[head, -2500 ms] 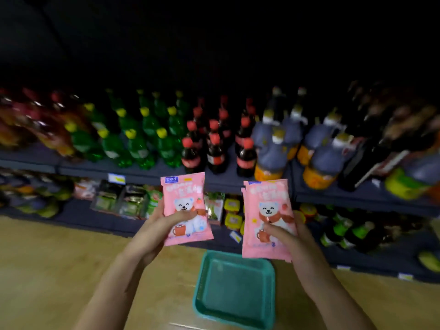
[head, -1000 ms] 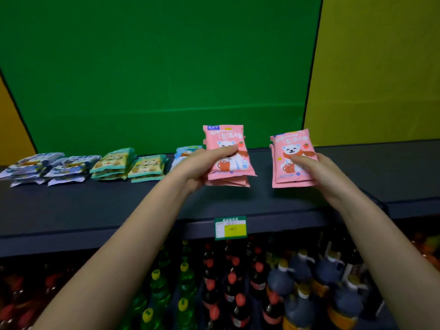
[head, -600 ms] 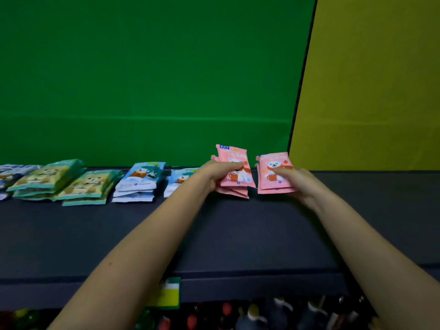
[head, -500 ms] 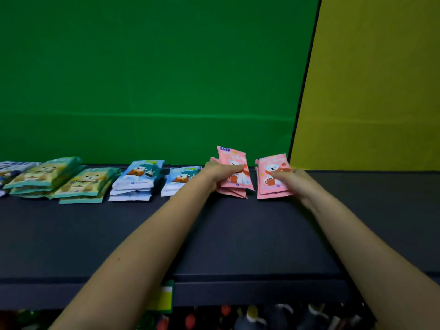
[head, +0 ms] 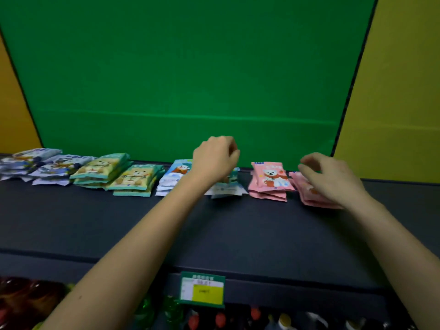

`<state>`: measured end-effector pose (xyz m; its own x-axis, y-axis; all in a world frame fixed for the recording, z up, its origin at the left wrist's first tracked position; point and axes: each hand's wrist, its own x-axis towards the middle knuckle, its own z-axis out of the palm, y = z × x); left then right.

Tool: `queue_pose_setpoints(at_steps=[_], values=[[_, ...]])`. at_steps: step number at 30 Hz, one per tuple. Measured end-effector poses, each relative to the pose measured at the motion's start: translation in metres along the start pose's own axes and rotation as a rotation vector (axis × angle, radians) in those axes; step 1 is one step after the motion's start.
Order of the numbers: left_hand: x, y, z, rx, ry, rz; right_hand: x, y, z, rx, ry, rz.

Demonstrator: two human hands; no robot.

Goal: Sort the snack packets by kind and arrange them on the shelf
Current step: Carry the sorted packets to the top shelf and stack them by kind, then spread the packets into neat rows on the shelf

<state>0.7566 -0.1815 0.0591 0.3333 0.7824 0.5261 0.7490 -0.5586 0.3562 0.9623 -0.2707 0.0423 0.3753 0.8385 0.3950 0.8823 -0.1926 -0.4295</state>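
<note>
Head view: two stacks of pink foil bear-print snack packets (head: pixel 270 181) lie side by side on the dark shelf top (head: pixel 238 234), long axes pointing away from the person. The right hand (head: pixel 333 179) is nearer, slack-fingered over the right stack (head: pixel 309 195), perhaps brushing it. The left hand (head: pixel 215 158), loosely curled and empty, hangs above the blue-and-white packets (head: pixel 175 175). Half a second ago both hands gripped pink packets.
</note>
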Motion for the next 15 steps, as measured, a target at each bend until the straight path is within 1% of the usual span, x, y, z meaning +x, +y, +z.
queue_pose_setpoints(at_steps=[3,7,13,15], values=[[-0.034,-0.054,-0.057,0.007,0.055,0.02,-0.022,-0.051,0.0,0.051,0.018,-0.147],[-0.087,-0.145,-0.122,0.13,0.112,-0.029,-0.057,-0.13,0.023,0.056,0.007,-0.272],[-0.161,-0.286,-0.203,0.296,0.162,-0.185,-0.104,-0.243,0.085,0.133,-0.038,-0.307],[-0.182,-0.327,-0.223,0.324,0.143,-0.241,-0.116,-0.277,0.108,0.147,-0.059,-0.316]])
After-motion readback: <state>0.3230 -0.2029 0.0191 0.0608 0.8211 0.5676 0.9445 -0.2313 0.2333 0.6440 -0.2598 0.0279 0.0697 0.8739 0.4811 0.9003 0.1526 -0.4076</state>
